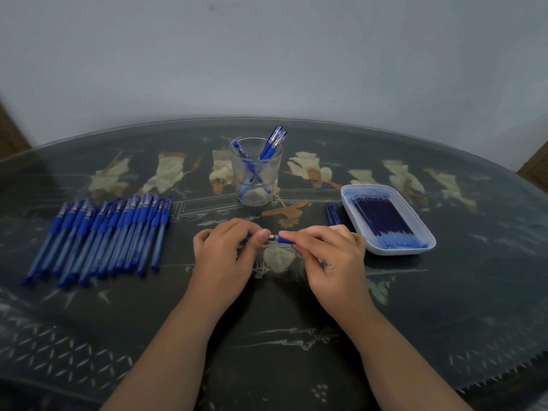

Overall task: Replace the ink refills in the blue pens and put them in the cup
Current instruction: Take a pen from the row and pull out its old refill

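We have one view, from the person's head, looking forward and down over the table point(444, 307). It sits close: both forearms stretch up from the bottom edge, and the left hand point(225, 253) and right hand point(332, 256) meet just below frame centre. The wide lens bows the table's far edge into an arc. The cup point(271, 185) stands dead ahead past the hands, the pens point(98, 235) lie off to the left, and the tray point(398, 251) is to the right. The wall point(267, 54) behind the table fills the upper third.
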A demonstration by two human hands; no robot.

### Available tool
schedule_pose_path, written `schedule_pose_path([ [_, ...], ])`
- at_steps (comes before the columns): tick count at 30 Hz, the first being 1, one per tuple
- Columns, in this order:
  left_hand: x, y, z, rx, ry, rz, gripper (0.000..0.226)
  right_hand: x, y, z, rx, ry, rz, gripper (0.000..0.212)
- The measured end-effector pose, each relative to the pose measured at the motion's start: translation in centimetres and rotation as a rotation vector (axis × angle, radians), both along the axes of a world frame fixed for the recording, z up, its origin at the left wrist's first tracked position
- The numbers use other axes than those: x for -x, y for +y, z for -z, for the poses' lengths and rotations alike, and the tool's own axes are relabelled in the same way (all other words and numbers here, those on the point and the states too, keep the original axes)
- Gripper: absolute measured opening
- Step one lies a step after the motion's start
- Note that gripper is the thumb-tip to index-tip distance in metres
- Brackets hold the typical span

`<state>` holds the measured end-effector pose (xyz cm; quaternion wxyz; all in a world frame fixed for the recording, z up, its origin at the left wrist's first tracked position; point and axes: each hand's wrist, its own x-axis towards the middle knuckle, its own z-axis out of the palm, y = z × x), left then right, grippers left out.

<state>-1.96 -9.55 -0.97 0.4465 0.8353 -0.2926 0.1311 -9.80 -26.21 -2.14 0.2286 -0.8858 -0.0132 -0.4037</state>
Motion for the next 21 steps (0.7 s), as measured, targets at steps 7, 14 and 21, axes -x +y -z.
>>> schedule_pose_path([
  [7, -0.23, 0.1, 0.15, 0.087, 0.071, 0.082, 0.02, -0.03, 0.05, -0.1, 0.009, 0.002, 0.005, 0.03],
  [14, -0.21, 0.05, 0.06, 0.104, 0.082, 0.073, 0.023, 0.0, 0.05, -0.1, 0.01, -0.013, 0.012, 0.03],
  [21, -0.09, 0.25, -0.15, 0.122, 0.108, 0.073, 0.038, 0.01, 0.02, -0.07, 0.014, -0.01, 0.009, 0.032],
])
